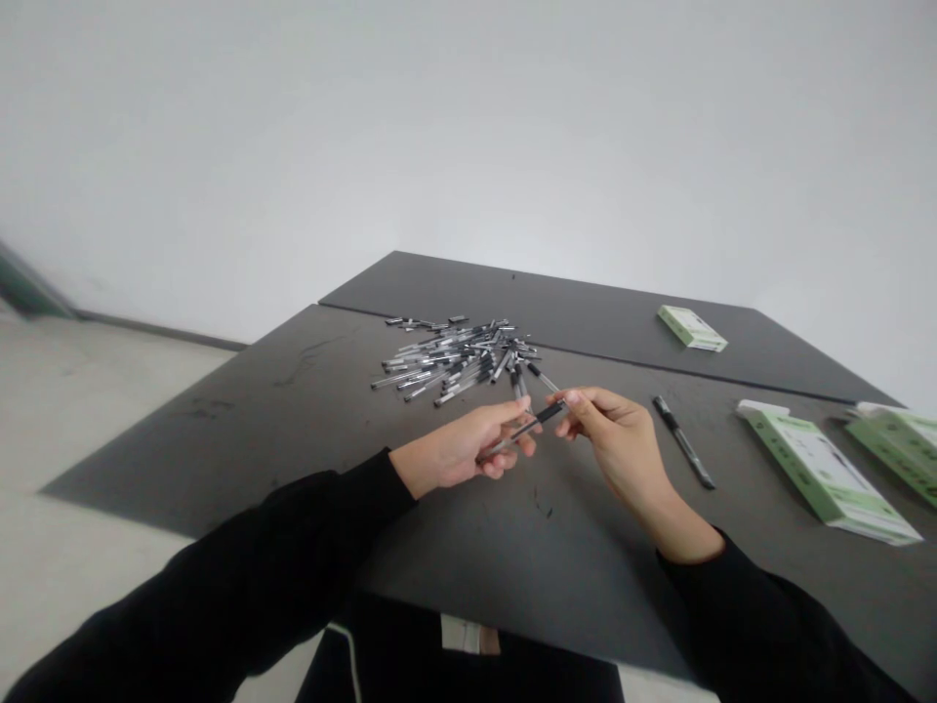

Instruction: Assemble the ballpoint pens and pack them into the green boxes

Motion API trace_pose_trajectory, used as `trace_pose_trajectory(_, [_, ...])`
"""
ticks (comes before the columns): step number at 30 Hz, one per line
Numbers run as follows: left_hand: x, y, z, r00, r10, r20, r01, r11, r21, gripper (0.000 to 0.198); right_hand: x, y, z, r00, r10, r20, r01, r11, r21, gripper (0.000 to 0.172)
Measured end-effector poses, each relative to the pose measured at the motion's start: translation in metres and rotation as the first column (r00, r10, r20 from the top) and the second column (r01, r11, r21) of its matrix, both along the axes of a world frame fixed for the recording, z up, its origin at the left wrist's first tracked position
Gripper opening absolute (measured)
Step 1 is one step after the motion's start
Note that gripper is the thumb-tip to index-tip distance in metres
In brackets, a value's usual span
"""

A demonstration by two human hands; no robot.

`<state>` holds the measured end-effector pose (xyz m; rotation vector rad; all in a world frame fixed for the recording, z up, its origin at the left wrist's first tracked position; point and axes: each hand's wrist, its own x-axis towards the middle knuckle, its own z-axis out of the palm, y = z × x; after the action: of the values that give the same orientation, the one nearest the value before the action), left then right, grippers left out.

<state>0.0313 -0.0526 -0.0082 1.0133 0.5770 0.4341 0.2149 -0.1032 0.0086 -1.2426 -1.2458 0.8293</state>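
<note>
My left hand (475,444) is closed around a clear-barrelled pen (510,438) with a black grip section, holding it at a slant over the table. The thumb and fingers of my right hand (611,430) pinch the upper right end of that same pen; whether a cap is there is hidden by the fingers. Just beyond both hands spreads a pile of pens (446,361), clear with black ends, with a few reaching close to my fingers. Right of my right hand lies a single pen (684,444).
A green and white box (827,474) lies at the right, with another green box (900,444) beside it. Farther back lies a smaller-looking green box (692,328). The dark table (307,391) has a seam across it; small dark bits lie near its middle.
</note>
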Motion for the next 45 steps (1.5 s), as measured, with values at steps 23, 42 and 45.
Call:
trace_pose_trajectory(23, [0.003,-0.008,0.006,0.957,0.288,-0.038,-0.264,0.918,0.297,0.033,-0.003,0.000,-0.010,0.983,-0.185,0.012,0.183,0.977,0.107,0.029])
trace_pose_trajectory(42, [-0.168,0.069,0.019,0.637,0.771,0.007,-0.713,0.586,0.386,0.014,-0.060,0.238,0.030,0.402,0.146,0.904,-0.293,0.956,-0.024,0.037])
trace_pose_trajectory(45, [-0.166,0.062,0.022,0.656,0.755,-0.020,-0.693,0.612,0.381,0.013,-0.080,0.279,0.019,0.330,0.140,0.934,-0.279,0.959,-0.046,0.035])
